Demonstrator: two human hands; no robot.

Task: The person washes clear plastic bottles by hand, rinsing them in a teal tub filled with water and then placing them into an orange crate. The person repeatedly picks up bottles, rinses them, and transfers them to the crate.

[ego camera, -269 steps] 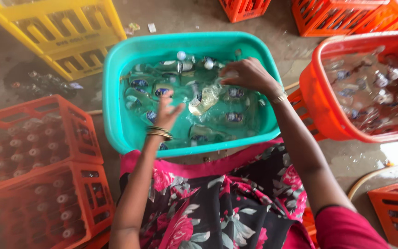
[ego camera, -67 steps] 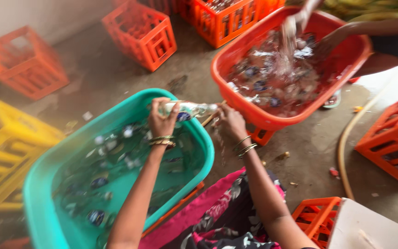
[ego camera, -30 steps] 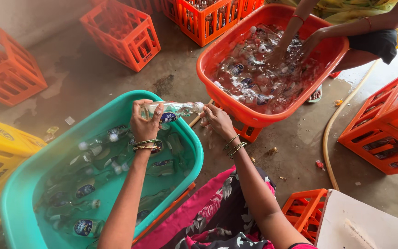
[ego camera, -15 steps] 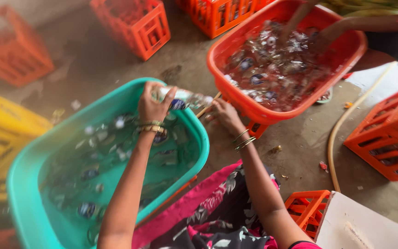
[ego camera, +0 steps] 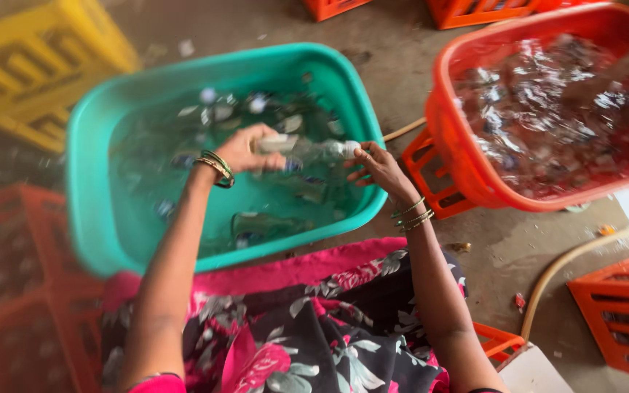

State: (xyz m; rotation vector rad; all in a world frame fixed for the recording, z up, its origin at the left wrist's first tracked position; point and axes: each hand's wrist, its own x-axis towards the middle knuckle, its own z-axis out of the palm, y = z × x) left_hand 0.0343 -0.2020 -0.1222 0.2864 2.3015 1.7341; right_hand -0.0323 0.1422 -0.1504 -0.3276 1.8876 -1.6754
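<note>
While it lies level above the water, a clear glass bottle (ego camera: 307, 149) sits between both hands, over the right-centre of a teal plastic tub (ego camera: 92, 218). Left hand (ego camera: 245, 149) is curled shut round the bottle's base end, w/ green and gold bangles (ego camera: 216, 167) at the wrist. Right hand (ego camera: 376, 164) meets the neck end, fingertips pinched at the pale cap; thin bangles on that wrist too. Tub holds water and more bottles lying under or at the surface, blurred, so count unclear.

Right of the tub, touching or nearly so, an orange-red plastic basin (ego camera: 460, 145) is full of clear bottles in water, resting on an orange crate (ego camera: 431, 171). A pale hose (ego camera: 569, 258) curves across the concrete floor at near right, beside another orange crate (ego camera: 620, 313). Far left: yellow crate (ego camera: 30, 65). Near left: red crates (ego camera: 16, 291), v. blurred. Near centre, the person's lap in black-and-pink floral cloth (ego camera: 314, 327).
</note>
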